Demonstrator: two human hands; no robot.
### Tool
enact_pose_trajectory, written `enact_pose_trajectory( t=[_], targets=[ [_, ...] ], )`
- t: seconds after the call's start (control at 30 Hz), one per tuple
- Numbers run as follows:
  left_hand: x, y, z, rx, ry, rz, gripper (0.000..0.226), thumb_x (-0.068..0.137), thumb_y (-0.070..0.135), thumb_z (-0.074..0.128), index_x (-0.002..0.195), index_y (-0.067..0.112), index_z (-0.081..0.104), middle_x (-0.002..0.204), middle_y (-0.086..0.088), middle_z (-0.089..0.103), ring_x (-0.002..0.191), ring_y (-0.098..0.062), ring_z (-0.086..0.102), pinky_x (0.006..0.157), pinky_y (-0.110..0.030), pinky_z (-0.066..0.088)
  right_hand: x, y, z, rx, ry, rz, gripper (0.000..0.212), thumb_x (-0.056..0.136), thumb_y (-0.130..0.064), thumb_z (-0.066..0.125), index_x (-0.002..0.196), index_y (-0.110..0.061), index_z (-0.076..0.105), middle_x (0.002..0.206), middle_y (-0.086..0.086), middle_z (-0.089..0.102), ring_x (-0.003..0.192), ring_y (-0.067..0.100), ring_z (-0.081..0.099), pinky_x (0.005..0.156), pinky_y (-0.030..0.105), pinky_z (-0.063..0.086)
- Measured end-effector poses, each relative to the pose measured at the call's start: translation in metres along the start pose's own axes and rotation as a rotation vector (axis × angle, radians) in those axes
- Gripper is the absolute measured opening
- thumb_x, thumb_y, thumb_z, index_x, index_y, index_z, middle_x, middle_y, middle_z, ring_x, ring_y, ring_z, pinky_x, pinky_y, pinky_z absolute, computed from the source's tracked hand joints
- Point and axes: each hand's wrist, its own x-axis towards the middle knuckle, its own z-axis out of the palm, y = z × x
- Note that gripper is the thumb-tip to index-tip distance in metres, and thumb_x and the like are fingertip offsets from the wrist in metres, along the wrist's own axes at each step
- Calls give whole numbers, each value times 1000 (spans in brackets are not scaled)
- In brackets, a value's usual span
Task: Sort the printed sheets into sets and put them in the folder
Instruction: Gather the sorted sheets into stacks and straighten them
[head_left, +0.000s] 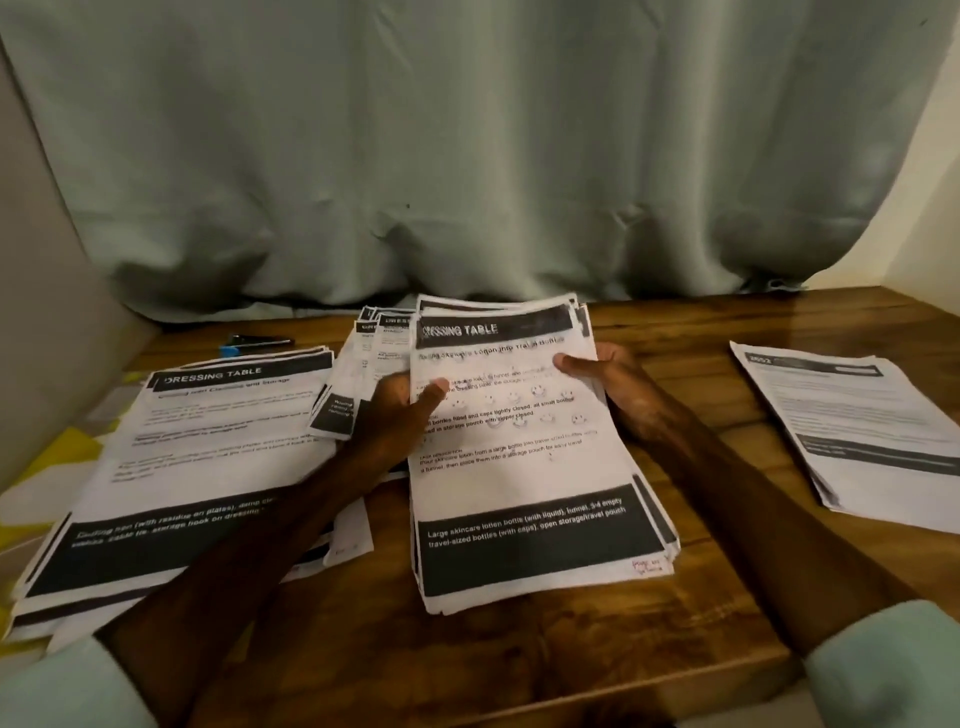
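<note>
A thick stack of printed sheets (524, 467), headed "DRESSING TABLE", is held in the middle of the wooden table (519, 649). My left hand (400, 410) grips its left edge with the thumb on top. My right hand (608, 379) grips its right edge, thumb also on the top sheet. A larger pile of sheets (182, 467) lies at the left under my left forearm. Behind the held stack sits another fanned pile (363, 374). A separate set of sheets (857, 431) lies at the right. No folder shows.
A stapler with a blue end (254, 344) lies at the back left. A grey-green curtain (467, 156) hangs behind the table. A yellow-patterned surface (47, 467) shows at the left edge. Bare wood lies between the middle stack and the right set.
</note>
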Motion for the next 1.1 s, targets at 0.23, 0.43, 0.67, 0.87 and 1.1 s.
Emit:
enact_pose_trajectory(
  t=[0.23, 0.43, 0.67, 0.87, 1.1],
  targets=[
    [-2, -1, -2, -4, 75, 65, 40, 106, 32, 51, 142, 16, 54, 140, -3, 62, 124, -21, 61, 105, -46, 50, -7, 0, -4, 3, 20, -45, 29, 97, -4, 60, 124, 5, 65, 116, 23, 72, 97, 37, 74, 82, 44, 63],
    [-5, 3, -3, -31, 195, 131, 35, 95, 31, 69, 127, 16, 67, 118, 11, 70, 99, -3, 72, 76, -19, 58, -6, -3, -5, -6, 64, -89, 24, 100, -8, 59, 121, -1, 66, 110, 11, 77, 96, 32, 75, 76, 40, 64],
    [-7, 2, -12, -121, 281, 177, 31, 89, 26, 78, 115, 9, 74, 106, -1, 78, 90, -14, 77, 75, -29, 63, -2, 0, -3, 61, 78, -156, 26, 100, -8, 59, 123, 3, 64, 114, 14, 75, 93, 31, 76, 69, 36, 63],
    [-2, -3, -16, -105, 243, 205, 26, 94, 22, 72, 118, 11, 73, 105, 1, 77, 91, -17, 77, 74, -32, 64, -1, -2, -1, 89, 86, -202, 37, 100, -13, 61, 128, 11, 60, 116, 19, 72, 99, 34, 74, 78, 40, 63],
    [2, -6, -27, 30, 236, 241, 15, 101, 28, 63, 105, 18, 74, 100, -12, 77, 92, -33, 75, 82, -55, 61, -5, -7, -10, 10, 132, -220, 26, 93, -16, 69, 111, 4, 67, 103, 7, 78, 90, 27, 77, 74, 38, 61]
  ],
)
